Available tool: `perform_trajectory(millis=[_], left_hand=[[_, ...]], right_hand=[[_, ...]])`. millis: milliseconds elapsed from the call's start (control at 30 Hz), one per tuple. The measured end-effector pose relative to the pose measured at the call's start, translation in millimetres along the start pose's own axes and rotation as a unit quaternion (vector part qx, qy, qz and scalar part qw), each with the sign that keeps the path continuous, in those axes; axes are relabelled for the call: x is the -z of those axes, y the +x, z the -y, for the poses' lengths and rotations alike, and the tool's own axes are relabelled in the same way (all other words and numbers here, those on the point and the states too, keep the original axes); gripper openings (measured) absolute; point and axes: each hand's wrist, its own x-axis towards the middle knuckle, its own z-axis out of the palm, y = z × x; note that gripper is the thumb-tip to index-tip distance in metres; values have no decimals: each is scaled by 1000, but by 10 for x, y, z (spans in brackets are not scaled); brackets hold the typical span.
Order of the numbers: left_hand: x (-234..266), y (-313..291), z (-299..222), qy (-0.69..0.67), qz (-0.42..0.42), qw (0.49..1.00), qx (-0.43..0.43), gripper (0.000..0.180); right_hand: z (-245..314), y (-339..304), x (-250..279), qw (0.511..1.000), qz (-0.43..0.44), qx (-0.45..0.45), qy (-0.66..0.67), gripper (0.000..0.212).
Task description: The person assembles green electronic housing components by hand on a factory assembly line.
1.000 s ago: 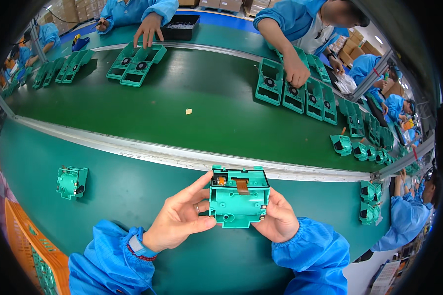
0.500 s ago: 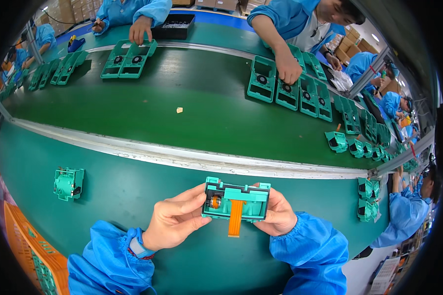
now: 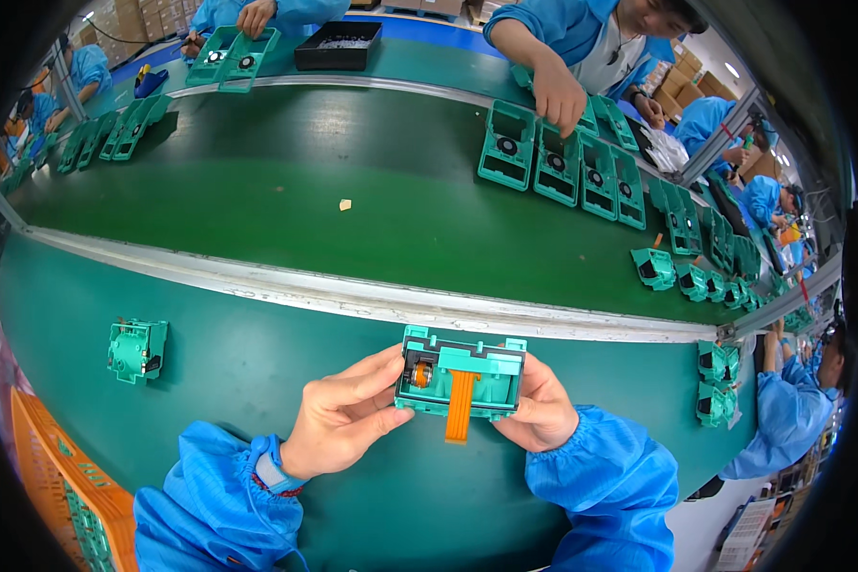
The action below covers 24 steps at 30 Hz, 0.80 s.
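Observation:
Between both hands I hold a small green plastic housing above the near worktop. An orange ribbon cable hangs down out of its front, and a round copper-coloured part sits inside at its left end. My left hand pinches the left end between thumb and fingers. My right hand grips the right end, its fingertips partly hidden behind the housing. To the left, a similar green assembly rests on the worktop, touched by neither hand.
A pale metal rail divides my worktop from the green belt. Green cases with black round parts line its far right side. More green assemblies stand at the worktop's right edge. An orange crate is at lower left. Co-workers handle cases opposite.
My hands and the housing have risen slightly in view, the housing tipping a little. Across the belt, a co-worker has lifted a pair of green cases back toward the far left.

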Motion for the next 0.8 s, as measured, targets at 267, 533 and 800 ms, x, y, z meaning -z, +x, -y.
perform_trajectory(millis=[267,533,800], left_hand=[[-53,32,10,43,7,998,34,66],[-293,38,20,0,-87,983,160,81],[-258,-95,159,-400,-71,860,309,61]], right_hand=[[-50,-64,-11,997,-51,37,-50,44],[-53,-233,-358,918,-148,38,-366,33],[58,-198,-240,670,-122,242,-692,87]])
